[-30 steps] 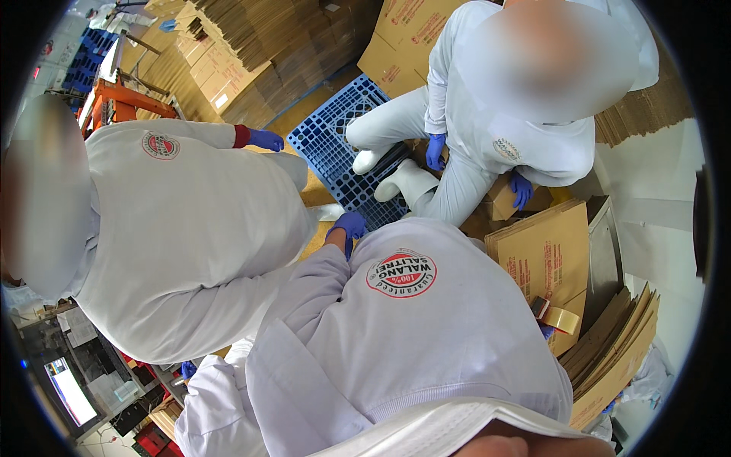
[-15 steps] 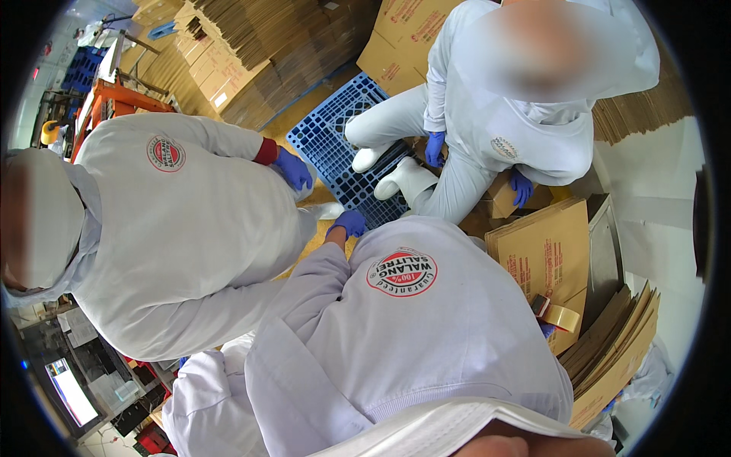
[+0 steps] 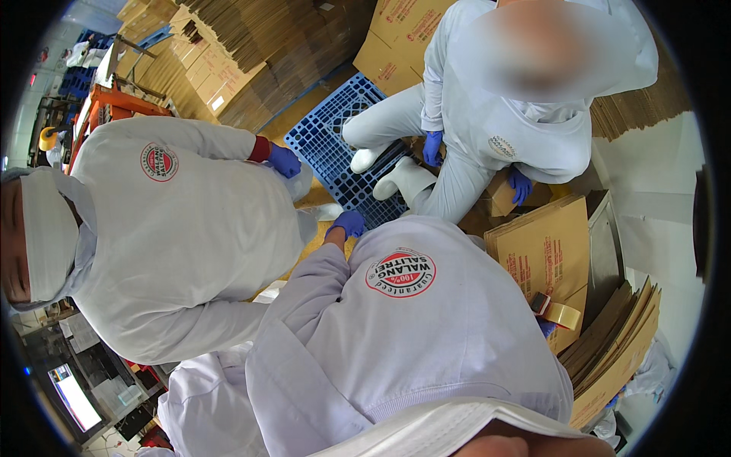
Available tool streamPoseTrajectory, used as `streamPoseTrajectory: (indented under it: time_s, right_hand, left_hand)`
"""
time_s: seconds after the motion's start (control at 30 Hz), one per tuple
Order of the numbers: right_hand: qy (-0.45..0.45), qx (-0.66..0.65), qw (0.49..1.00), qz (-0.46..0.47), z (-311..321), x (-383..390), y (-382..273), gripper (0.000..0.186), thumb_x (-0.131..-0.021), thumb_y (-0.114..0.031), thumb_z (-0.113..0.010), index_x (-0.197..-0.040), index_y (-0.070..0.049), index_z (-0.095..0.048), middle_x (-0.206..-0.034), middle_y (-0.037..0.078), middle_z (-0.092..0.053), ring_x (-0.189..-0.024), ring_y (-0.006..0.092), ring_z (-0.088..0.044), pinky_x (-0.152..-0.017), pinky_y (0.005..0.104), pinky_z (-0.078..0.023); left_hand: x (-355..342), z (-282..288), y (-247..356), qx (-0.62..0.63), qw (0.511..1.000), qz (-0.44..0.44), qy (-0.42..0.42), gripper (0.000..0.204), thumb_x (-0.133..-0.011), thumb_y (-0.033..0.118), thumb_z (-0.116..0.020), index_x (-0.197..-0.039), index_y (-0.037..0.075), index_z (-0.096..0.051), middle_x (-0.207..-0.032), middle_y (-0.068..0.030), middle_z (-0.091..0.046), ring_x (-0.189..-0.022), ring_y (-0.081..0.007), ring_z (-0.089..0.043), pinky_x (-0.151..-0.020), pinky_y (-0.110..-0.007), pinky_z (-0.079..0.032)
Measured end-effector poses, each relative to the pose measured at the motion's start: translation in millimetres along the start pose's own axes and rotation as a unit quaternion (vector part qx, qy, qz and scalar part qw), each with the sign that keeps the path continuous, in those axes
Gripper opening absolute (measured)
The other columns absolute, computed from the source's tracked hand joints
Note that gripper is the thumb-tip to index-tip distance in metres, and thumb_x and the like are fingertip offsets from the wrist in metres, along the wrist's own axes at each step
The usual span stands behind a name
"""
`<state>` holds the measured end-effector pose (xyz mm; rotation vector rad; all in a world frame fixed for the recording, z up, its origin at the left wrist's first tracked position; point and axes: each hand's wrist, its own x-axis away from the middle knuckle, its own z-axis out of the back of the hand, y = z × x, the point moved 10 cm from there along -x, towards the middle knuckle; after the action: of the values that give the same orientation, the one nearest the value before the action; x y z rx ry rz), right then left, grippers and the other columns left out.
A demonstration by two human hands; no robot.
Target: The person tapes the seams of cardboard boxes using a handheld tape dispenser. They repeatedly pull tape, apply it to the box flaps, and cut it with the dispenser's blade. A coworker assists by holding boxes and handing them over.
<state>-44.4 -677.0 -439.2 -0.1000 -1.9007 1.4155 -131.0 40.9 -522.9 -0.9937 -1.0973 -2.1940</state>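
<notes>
Head view: The left hand [image 3: 348, 223], blue-gloved, is at frame center, beside the white-coated torso; finger spread cannot be determined. The right hand [image 3: 546, 327], mostly hidden, is at the tape dispenser [image 3: 559, 314], lower right; its grip cannot be determined. The dispenser is in front of the flat cartons [image 3: 525, 238]. A blue pallet [image 3: 311, 135] lies at upper center.

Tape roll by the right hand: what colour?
Yellowish-tan tape roll, best seen in the head view.

Factory packing area, stacks of flattened cartons [image 3: 542, 247], blue plastic pallet [image 3: 324, 131], tape dispenser [image 3: 562, 315], white-coated co-workers [image 3: 194, 236]
</notes>
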Motion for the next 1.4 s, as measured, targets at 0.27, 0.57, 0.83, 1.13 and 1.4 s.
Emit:
streamPoseTrajectory:
  time_s: [0.27, 0.57, 0.83, 1.13, 1.4]
  right_hand:
    - [-0.002, 0.006, 1.000, 0.001, -6.9, -1.9, -1.3, 0.044, -0.084, -0.039, -0.037, -0.120, -0.014, -0.041, -0.115, 0.005, -0.049, -0.101, 0.0227, -0.049, -0.084, 0.0387, -0.040]
    - [-0.014, 0.015, 1.000, 0.004, -18.4, -1.7, -1.3, 0.044, -0.083, -0.039, -0.038, -0.119, -0.014, -0.042, -0.114, 0.005, -0.050, -0.100, 0.0227, -0.049, -0.084, 0.0386, -0.040]
    - [-0.020, 0.018, 1.000, 0.001, -24.5, -14.4, 4.5, 0.044, -0.083, -0.039, -0.038, -0.119, -0.015, -0.042, -0.114, 0.005, -0.050, -0.099, 0.0226, -0.049, -0.083, 0.0385, -0.040]
    - [-0.037, 0.019, 0.999, 0.005, -39.5, -29.8, 2.1, 0.044, -0.082, -0.040, -0.038, -0.119, -0.015, -0.042, -0.113, 0.004, -0.050, -0.099, 0.0225, -0.049, -0.083, 0.0384, -0.040]
    - [-0.055, 0.049, 0.997, 0.016, -60.0, -39.2, 1.2, 0.044, -0.082, -0.040, -0.039, -0.119, -0.015, -0.043, -0.113, 0.004, -0.051, -0.098, 0.0224, -0.049, -0.083, 0.0383, -0.040]
  left_hand:
    - [-3.1, -2.1, 5.6, -0.113, 0.992, -0.050, -0.013, 0.016, -0.066, 0.016, -0.053, -0.069, 0.004, -0.063, -0.069, -0.0118, -0.062, -0.060, -0.0238, -0.060, -0.052, -0.033, -0.045]
    - [-18.7, 18.8, -32.3, -0.121, 0.989, -0.076, -0.028, 0.018, -0.057, 0.020, -0.062, -0.068, 0.007, -0.064, -0.068, -0.0091, -0.062, -0.057, -0.0223, -0.059, -0.049, -0.032, -0.045]
    - [-1.5, 10.0, 0.0, -0.254, 0.964, -0.067, -0.031, 0.021, -0.063, 0.023, -0.061, -0.076, 0.006, -0.064, -0.071, -0.0097, -0.062, -0.061, -0.0213, -0.060, -0.055, -0.032, -0.047]
    - [15.2, -11.1, 4.8, -0.001, 0.998, -0.053, -0.034, 0.016, -0.073, 0.019, -0.057, -0.076, 0.004, -0.063, -0.068, -0.0067, -0.062, -0.058, -0.0173, -0.058, -0.053, -0.030, -0.047]
    - [49.4, -42.6, 80.4, -0.269, 0.956, -0.115, -0.005, 0.024, -0.070, 0.022, -0.049, -0.083, 0.009, -0.065, -0.087, -0.0138, -0.061, -0.076, -0.0304, -0.060, -0.066, -0.039, -0.048]
